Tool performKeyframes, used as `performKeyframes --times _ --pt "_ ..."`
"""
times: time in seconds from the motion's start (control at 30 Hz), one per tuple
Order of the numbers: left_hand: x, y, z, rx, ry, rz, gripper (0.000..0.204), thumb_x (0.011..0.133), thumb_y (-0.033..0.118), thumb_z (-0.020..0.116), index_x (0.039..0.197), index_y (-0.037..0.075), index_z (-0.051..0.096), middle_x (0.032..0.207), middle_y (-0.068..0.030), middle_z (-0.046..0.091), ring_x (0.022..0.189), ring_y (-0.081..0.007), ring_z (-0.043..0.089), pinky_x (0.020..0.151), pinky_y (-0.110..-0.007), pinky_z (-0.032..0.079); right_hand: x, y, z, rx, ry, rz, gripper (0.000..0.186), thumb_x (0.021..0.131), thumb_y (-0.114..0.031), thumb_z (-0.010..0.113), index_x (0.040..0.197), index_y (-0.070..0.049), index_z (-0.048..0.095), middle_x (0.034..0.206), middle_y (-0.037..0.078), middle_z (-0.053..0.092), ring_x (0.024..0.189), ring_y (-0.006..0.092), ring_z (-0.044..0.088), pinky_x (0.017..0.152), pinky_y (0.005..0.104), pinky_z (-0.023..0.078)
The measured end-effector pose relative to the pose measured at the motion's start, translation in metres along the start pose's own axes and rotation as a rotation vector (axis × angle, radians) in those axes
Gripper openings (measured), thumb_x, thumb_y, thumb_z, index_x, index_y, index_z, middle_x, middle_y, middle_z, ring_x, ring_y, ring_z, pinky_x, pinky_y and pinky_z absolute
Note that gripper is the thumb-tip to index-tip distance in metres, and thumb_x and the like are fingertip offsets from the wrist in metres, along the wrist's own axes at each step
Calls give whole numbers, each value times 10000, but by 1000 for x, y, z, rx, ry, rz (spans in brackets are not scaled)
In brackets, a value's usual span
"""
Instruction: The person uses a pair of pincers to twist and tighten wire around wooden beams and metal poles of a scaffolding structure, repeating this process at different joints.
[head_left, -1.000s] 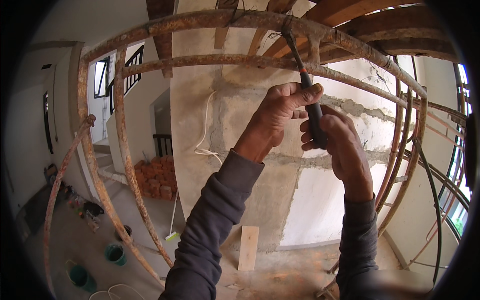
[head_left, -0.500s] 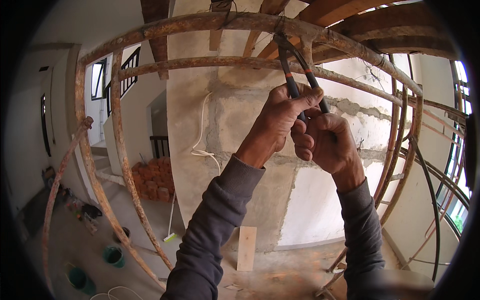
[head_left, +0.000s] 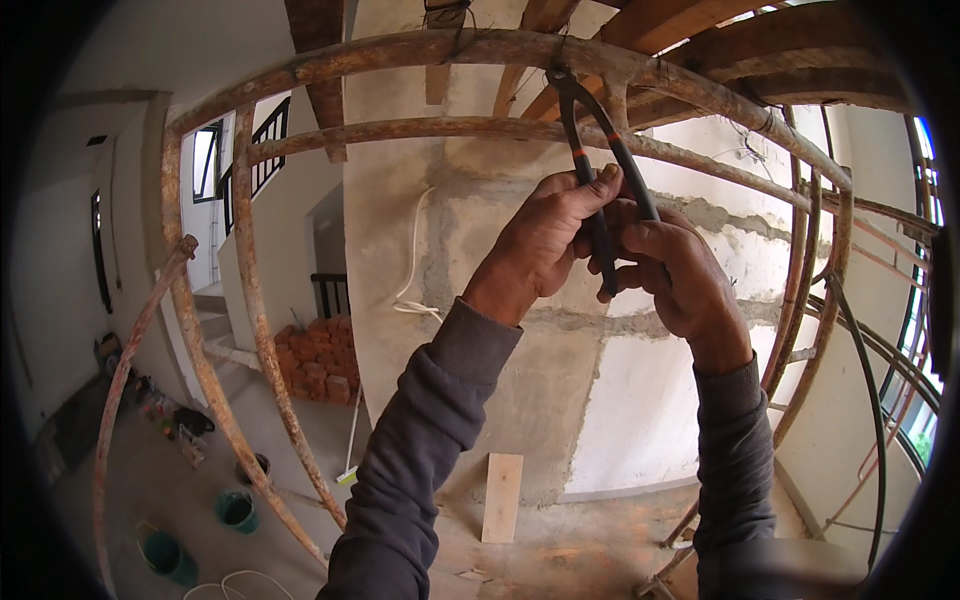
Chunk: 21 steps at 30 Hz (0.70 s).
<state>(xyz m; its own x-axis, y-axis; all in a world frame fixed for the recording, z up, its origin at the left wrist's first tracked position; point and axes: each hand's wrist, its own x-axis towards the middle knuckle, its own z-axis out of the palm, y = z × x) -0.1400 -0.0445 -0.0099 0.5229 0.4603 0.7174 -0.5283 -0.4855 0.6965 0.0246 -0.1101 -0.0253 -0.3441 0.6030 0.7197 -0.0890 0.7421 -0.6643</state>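
A pair of long-handled pincers, black with orange bands, reaches up from my hands. Its jaws are at the upper rusty scaffold pipe, beside a dark tie wire; whether they bite the wire is too small to tell. My left hand is closed round the left handle, thumb pointing up along it. The other handle lies in my right hand, its fingers curled near the left handle's end. The two handles stand apart in a narrow V.
A lower scaffold pipe crosses behind the pincers. Timber beams run overhead. Beyond are a patched wall, stacked bricks, a board, a broom and green buckets. More scaffold poles stand at right.
The pincer handles have spread wider apart. My right hand has moved a little right and down with its handle, and the left handle's lower end now shows. The whole view has shifted slightly.
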Motion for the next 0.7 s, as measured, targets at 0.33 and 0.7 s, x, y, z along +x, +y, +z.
performKeyframes --times 0.33,0.7 --pt "21 -7 2 -300 -307 166 432 976 312 614 1244 -24 573 1160 -172 663 1031 -224 693 842 -332 622 16 -17 -25 282 -290 106 568 888 -277 535 1329 77 477 1121 228 641 970 337 667 842 491 560" --pt "46 -14 -19 -394 -579 210 647 1000 494 495 1370 -35 453 1273 -197 603 976 -215 700 727 -315 638 40 -18 -36 490 -520 212 358 940 -265 558 1220 -56 481 1004 144 614 773 230 611 659 430 550"
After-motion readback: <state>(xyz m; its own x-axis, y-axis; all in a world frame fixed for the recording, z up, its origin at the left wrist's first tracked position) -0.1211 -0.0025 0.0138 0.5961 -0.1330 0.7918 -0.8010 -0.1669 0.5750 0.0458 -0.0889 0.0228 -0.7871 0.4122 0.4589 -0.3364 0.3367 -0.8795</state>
